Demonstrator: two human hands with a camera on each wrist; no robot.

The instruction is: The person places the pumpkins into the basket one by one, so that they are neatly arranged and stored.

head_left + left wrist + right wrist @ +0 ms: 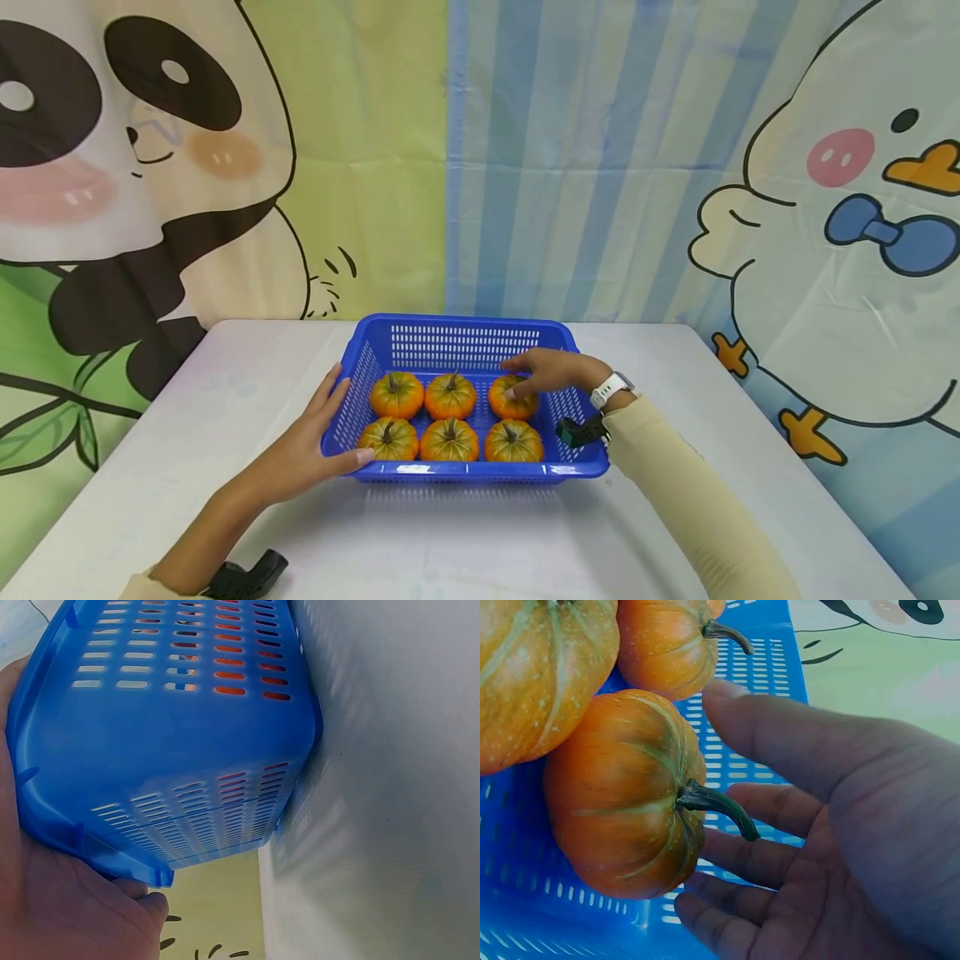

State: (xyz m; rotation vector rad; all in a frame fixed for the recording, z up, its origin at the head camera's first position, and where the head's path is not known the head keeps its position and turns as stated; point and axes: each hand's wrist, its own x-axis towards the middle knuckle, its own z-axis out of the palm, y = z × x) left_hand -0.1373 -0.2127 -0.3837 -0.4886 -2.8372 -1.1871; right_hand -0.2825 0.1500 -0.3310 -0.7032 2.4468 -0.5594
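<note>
A blue plastic basket (480,469) with slotted walls holds several small orange pumpkins (448,440), set in two rows with their stems up. My left hand (318,442) rests at the basket's left front corner, its thumb lying over the front rim and its fingers stretched along the left side. Inside the basket, my right hand (558,371) is over the back right pumpkin (630,802). From the right wrist, the thumb and the spread fingers show on either side of that pumpkin's dark green, curved stem (720,806), not curled round it.
The basket stands on a white table (480,546). Behind it hangs a curtain (525,167) printed with a panda and a white bird. A white watch (611,389) and a black strap (583,432) are on my right wrist, near the basket's right wall.
</note>
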